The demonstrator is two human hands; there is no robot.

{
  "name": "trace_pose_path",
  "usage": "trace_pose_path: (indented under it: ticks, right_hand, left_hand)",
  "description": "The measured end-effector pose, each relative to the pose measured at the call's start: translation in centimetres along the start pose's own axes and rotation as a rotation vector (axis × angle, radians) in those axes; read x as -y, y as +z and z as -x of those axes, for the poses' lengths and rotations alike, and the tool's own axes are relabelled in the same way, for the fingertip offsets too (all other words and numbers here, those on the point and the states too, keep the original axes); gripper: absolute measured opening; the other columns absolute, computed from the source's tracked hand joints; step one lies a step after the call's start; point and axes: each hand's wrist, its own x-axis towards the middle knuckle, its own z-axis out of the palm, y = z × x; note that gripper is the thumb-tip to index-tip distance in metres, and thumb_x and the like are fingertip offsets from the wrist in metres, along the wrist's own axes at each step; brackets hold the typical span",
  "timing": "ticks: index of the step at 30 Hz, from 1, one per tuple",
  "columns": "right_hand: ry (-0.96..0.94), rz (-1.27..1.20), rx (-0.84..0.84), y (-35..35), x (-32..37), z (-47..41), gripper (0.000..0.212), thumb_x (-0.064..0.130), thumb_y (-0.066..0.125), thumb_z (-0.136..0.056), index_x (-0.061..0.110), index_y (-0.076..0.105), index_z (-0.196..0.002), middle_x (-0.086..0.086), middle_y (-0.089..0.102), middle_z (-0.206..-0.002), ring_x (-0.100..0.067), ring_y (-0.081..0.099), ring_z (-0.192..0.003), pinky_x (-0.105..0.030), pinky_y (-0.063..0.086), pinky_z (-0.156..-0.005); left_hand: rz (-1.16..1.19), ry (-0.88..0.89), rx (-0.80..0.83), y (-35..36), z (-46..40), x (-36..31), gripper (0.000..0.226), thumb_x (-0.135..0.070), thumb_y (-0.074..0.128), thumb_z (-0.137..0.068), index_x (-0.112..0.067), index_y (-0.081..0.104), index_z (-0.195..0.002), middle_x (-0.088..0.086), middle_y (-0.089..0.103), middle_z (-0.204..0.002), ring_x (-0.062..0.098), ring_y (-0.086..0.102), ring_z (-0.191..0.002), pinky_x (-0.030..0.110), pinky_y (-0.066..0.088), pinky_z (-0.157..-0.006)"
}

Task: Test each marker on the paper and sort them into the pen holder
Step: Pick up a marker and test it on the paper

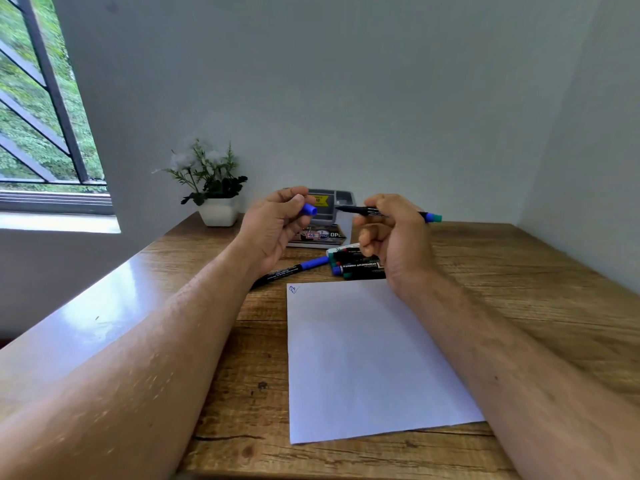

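Observation:
My left hand pinches a blue marker cap above the desk. My right hand grips an uncapped black marker, tip pointing left toward the cap, its blue and teal end sticking out to the right. The cap and the tip are a short gap apart. A white sheet of paper lies below my hands with a small blue scribble in its top left corner. A blue-capped marker lies left of the paper's top. A pile of markers sits under my right hand. The grey pen holder stands behind my hands.
A white pot with a green plant stands at the desk's back left. The pen holder rests on a labelled flat box. A window is at the left, walls close behind and to the right. The wooden desk extends right.

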Motion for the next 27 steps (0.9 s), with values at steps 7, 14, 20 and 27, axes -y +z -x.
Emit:
trace_pose_path:
  ticks: [7, 14, 20, 27]
  right_hand:
    - [-0.039, 0.080, -0.007, 0.07, 0.00, 0.06, 0.021, 0.005, 0.054, -0.096, 0.012, 0.050, -0.077, -0.019, 0.074, -0.081, -0.022, 0.060, -0.048, -0.025, 0.044, -0.040]
    - [-0.037, 0.126, 0.023, 0.14, -0.28, -0.02, 0.023, 0.007, 0.057, -0.096, 0.014, 0.052, -0.074, -0.018, 0.077, -0.086, -0.024, 0.062, -0.050, -0.026, 0.045, -0.042]
    - [-0.026, 0.126, 0.028, 0.04, -0.21, -0.04, 0.022, 0.007, 0.058, -0.096, 0.012, 0.052, -0.075, -0.017, 0.077, -0.085, -0.024, 0.063, -0.050, -0.025, 0.045, -0.041]
    - [-0.009, 0.128, 0.029, -0.15, 0.12, -0.11, 0.013, 0.008, 0.063, -0.094, 0.010, 0.060, -0.081, -0.015, 0.077, -0.084, -0.022, 0.066, -0.049, -0.024, 0.047, -0.039]
  left_hand:
    - [0.062, 0.006, -0.039, 0.07, 0.06, -0.03, 0.020, -0.005, 0.056, -0.097, -0.002, 0.065, -0.114, 0.012, 0.071, -0.099, 0.013, 0.067, -0.078, 0.017, 0.058, -0.064]
    - [0.057, 0.000, -0.044, 0.38, 0.10, 0.13, 0.016, -0.006, 0.059, -0.096, -0.003, 0.068, -0.109, 0.011, 0.070, -0.096, 0.014, 0.066, -0.077, 0.017, 0.057, -0.061]
    - [0.051, -0.010, -0.029, 0.43, 0.36, 0.04, 0.017, -0.005, 0.060, -0.095, -0.002, 0.069, -0.109, 0.011, 0.071, -0.093, 0.015, 0.066, -0.077, 0.018, 0.058, -0.061]
    - [0.092, 0.007, -0.046, 0.13, 0.30, 0.00, 0.021, -0.007, 0.063, -0.093, -0.005, 0.062, -0.114, 0.012, 0.072, -0.100, 0.015, 0.068, -0.077, 0.019, 0.057, -0.061]
